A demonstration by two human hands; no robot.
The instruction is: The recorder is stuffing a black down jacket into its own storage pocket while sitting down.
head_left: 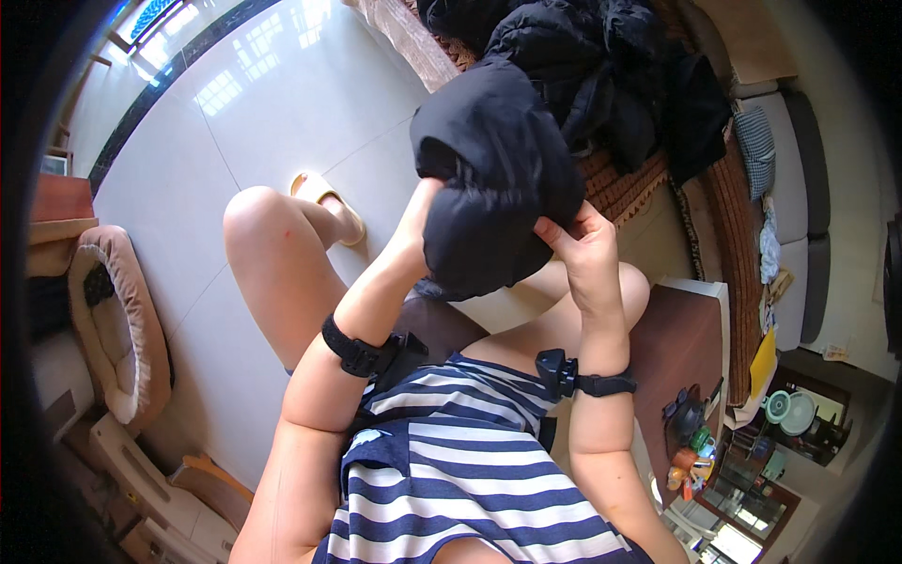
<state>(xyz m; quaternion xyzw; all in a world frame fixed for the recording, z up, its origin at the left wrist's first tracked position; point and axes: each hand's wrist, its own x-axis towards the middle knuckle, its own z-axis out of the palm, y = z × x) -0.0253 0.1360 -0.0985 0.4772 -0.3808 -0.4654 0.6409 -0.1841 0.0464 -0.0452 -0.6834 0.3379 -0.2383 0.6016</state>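
A piece of black padded clothing [498,179], rounded like a hood, is held up in front of me above my knees. My left hand [428,211] reaches into its opening from the left; the fingers are hidden under the cloth, and only the wrist and back edge show. On the right side, my right hand [589,246] pinches the cloth's edge between thumb and fingers. Behind it, black puffer jackets [601,66] lie heaped on a brown-covered seat [625,188]. Whether the held piece joins that heap I cannot tell.
A brown cabinet [672,348] stands at my right, with small bottles [691,465] and dark sunglasses [686,406] on top. At far right is a grey sofa [789,216]. On the left, a beige pet bed [155,367] sits on the tiled floor [207,310]. My foot wears a yellow slipper [352,226].
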